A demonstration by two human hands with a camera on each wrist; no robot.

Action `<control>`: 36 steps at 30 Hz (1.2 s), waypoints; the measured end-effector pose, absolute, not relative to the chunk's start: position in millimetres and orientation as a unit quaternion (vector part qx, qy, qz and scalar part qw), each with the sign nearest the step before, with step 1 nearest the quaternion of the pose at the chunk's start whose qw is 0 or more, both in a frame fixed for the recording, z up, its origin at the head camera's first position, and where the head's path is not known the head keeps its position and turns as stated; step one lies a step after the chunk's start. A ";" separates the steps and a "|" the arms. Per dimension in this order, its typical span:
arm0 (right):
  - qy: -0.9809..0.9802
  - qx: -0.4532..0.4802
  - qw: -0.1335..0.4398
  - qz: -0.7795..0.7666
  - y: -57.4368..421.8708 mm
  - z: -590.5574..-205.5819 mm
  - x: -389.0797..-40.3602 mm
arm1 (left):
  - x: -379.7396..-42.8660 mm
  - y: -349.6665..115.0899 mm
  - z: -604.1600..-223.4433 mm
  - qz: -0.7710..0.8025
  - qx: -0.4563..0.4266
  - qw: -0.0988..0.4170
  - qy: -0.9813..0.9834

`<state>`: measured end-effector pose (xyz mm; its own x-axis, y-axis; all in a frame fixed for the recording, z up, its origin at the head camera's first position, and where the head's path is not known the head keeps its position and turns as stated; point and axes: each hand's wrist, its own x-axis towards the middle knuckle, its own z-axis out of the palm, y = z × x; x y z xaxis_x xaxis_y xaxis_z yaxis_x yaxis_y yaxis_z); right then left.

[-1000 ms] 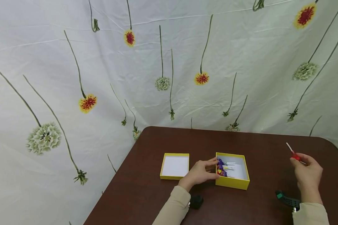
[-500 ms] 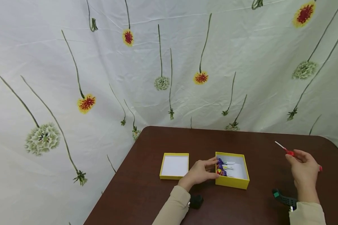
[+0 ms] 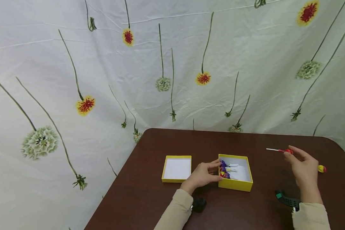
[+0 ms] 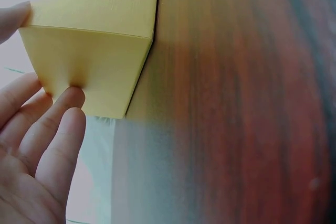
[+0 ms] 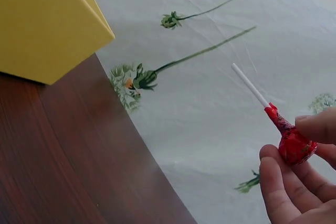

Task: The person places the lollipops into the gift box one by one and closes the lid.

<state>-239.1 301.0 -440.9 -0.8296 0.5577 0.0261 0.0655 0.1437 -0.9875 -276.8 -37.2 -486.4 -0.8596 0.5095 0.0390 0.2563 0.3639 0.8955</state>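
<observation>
In the head view my right hand [image 3: 304,169] pinches a red-wrapped lollipop [image 5: 296,145] by its round head, thumb against fingers. Its white stick points left, towards the open yellow box [image 3: 235,184]. My left hand [image 3: 202,175] is at the left end of that box, thumb by the near corner of the rim. Seen from the left wrist, the fingers [image 4: 73,95] lie almost straight against the box's side wall. Inside, several lollipops [image 3: 224,171] in mostly purple wrappers lie along the left wall, white sticks to the right.
A shallow yellow lid [image 3: 177,169] with a white inside lies left of the box. Right of my right hand, partly hidden by it, is a yellow-and-red wrapped lollipop [image 3: 322,168]. The dark brown table [image 3: 149,191] ends at a flower-patterned white cloth [image 3: 132,64].
My right hand has moved left, and the lollipop's stick has swung from pointing up to pointing left. The yellow-and-red lollipop has come into view behind it. My left hand stays at the box.
</observation>
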 end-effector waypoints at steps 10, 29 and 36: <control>-0.775 -0.153 0.225 0.570 271.4 -433.0 -237.7 | -275.5 -36.9 -488.2 0.507 0.231 0.126 0.821; -0.858 0.051 0.170 0.482 218.7 -430.8 -246.4 | -277.0 -38.2 -484.8 0.507 0.237 0.120 0.820; -0.869 0.099 0.115 0.471 202.9 -436.9 -250.5 | -277.1 -37.3 -484.6 0.508 0.233 0.125 0.820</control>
